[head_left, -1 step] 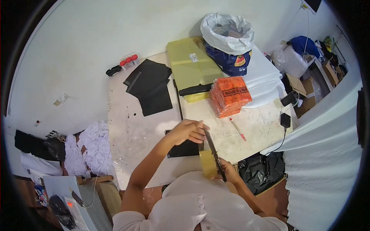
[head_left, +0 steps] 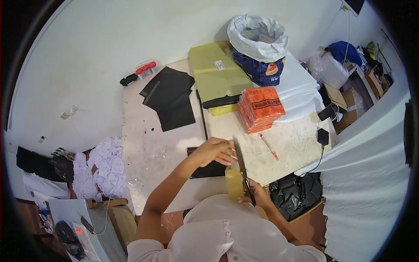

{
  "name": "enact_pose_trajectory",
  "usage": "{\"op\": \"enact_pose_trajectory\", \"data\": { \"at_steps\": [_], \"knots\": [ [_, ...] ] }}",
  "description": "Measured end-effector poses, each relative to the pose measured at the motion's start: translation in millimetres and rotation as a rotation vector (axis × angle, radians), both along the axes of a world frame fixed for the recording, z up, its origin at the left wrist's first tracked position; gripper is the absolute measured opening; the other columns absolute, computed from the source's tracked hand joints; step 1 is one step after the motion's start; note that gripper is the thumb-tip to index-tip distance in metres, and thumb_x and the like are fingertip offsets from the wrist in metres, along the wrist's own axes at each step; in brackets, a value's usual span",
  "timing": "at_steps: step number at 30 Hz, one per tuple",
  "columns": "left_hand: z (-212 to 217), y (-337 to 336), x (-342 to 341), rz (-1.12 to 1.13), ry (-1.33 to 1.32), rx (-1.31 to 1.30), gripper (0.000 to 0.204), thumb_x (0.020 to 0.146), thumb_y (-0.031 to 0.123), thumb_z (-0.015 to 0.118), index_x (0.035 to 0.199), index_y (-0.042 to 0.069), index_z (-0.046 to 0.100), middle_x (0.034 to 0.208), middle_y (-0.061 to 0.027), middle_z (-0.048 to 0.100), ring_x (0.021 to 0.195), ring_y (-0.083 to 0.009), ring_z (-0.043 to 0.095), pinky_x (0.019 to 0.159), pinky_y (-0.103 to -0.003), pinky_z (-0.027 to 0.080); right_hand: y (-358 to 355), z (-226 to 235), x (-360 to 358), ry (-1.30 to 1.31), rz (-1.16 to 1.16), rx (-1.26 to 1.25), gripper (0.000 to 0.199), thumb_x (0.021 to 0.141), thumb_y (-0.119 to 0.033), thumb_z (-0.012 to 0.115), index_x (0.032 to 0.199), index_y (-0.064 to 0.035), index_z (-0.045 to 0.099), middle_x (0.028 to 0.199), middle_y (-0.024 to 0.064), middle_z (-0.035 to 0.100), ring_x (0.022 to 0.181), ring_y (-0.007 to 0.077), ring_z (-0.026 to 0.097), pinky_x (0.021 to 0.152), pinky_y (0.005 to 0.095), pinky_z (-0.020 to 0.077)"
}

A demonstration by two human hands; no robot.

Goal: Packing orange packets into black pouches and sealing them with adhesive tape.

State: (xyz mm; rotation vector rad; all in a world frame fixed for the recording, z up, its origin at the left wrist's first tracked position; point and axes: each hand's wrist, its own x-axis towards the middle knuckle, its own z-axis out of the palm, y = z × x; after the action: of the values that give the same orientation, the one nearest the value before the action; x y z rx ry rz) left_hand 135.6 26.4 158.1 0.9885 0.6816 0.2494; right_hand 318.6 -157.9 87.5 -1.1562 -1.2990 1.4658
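My right hand (head_left: 259, 194) is closed round the handles of a pair of scissors (head_left: 241, 160), whose blades point up and away over the table edge. Beside the handles, close against that hand, is a wide roll of yellowish tape (head_left: 235, 183); how its fingers bear on the roll is hidden. My left hand (head_left: 214, 153) is just left of the blades, fingers bent and slightly blurred. Something clear shows faintly between its fingertips and the roll. Below the left hand, a black flat bag (head_left: 208, 170) lies on the table.
Black bags (head_left: 168, 98) lie at the far left of the table (head_left: 144, 148). Farther back are a yellow package (head_left: 216, 72), a blue and white sack (head_left: 257, 56) and stacked orange packets (head_left: 262, 107). Right of these are a red and white pen (head_left: 269, 146) and a black adapter (head_left: 323, 136).
The scissors have turned a little more upright, their tip slightly farther from me. My left hand has shifted slightly, with its fingers lower. The tape roll has barely moved.
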Motion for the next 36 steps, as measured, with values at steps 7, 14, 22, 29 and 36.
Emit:
{"op": "enact_pose_trajectory", "data": {
  "at_steps": [7, 14, 22, 29, 36],
  "knots": [
    [22, -15, 0, -0.016, -0.009, 0.038, 0.048, 0.091, 0.040, 0.045, 0.104, -0.005, 0.056, 0.099, -0.0190, 0.061, 0.091, -0.0259, 0.062, 0.076, -0.032, 0.052, 6, 11, -24, 0.154, -0.294, -0.304, 0.036, 0.068, 0.000, 0.074, 0.075, -0.0090, 0.039, 0.073, -0.0047, 0.041, 0.066, 0.0075, 0.043, 0.061, 0.0231, 0.0395],
    [15, 47, -18, 0.211, -0.045, 0.095, 0.045, 0.091, 0.035, 0.045, 0.101, -0.007, 0.058, 0.096, -0.0204, 0.062, 0.088, -0.0260, 0.064, 0.078, -0.035, 0.052, -9, -1, 3, -0.139, -0.163, 0.065, 0.034, 0.067, -0.003, 0.075, 0.083, -0.0083, 0.046, 0.071, -0.0052, 0.046, 0.065, 0.0070, 0.045, 0.061, 0.0220, 0.0413],
    [31, 51, 44, 0.032, -0.147, 0.130, 0.049, 0.090, 0.038, 0.047, 0.107, -0.007, 0.055, 0.099, -0.0213, 0.061, 0.089, -0.0270, 0.063, 0.078, -0.035, 0.052, -37, -13, 35, -0.091, -0.281, 0.045, 0.045, 0.063, -0.006, 0.078, 0.099, -0.0015, 0.051, 0.096, 0.0041, 0.059, 0.087, 0.0104, 0.054, 0.074, 0.0232, 0.0430],
    [30, 31, 86, -0.293, -0.093, 0.289, 0.047, 0.094, 0.039, 0.037, 0.113, -0.001, 0.054, 0.106, -0.0193, 0.060, 0.100, -0.0237, 0.059, 0.085, -0.033, 0.047, -63, -23, 60, -0.195, -0.610, 0.132, 0.050, 0.065, -0.015, 0.078, 0.099, 0.0018, 0.046, 0.104, 0.0130, 0.060, 0.088, 0.0156, 0.057, 0.077, 0.0265, 0.0437],
    [45, 39, 108, -0.469, -0.037, 0.421, 0.050, 0.092, 0.042, 0.041, 0.110, -0.003, 0.056, 0.104, -0.0171, 0.061, 0.097, -0.0221, 0.060, 0.084, -0.030, 0.047, -89, 24, 138, -0.888, -0.410, 0.107, 0.056, 0.054, -0.024, 0.083, 0.091, 0.0010, 0.050, 0.082, 0.0119, 0.051, 0.074, 0.0263, 0.051, 0.066, 0.0316, 0.0424]
  ]
}}
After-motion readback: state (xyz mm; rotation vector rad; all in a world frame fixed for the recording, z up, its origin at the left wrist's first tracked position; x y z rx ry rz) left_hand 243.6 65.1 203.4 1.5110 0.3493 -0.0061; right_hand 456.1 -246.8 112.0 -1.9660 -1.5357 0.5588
